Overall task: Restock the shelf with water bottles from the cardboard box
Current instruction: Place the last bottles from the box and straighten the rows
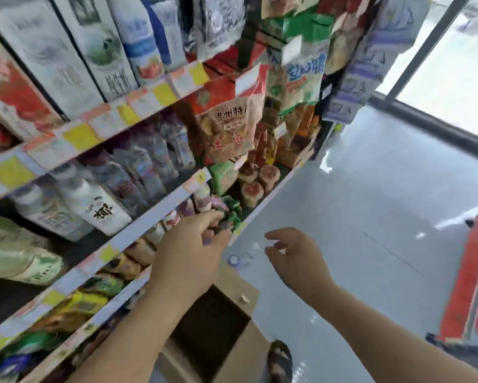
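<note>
L hand point(193, 244) at shelf point(155, 233) edge, fingers curled, grip unclear; R hand point(296, 255) spread wide over box point(232, 341).

A single wide-angle view looks from the person's head forward and steeply down along a shop aisle, with both forearms reaching in from the near bottom edge and the left hand point(189, 258) and right hand point(298, 258) close to the lens at mid-frame. The shelf point(138, 230) runs slantwise up the left side, near enough that its packets blur and bend at the edges, while the open cardboard box point(232, 286) sits directly below on the floor point(370, 203). Far right, a glass door point(453, 64) closes the view.
</note>
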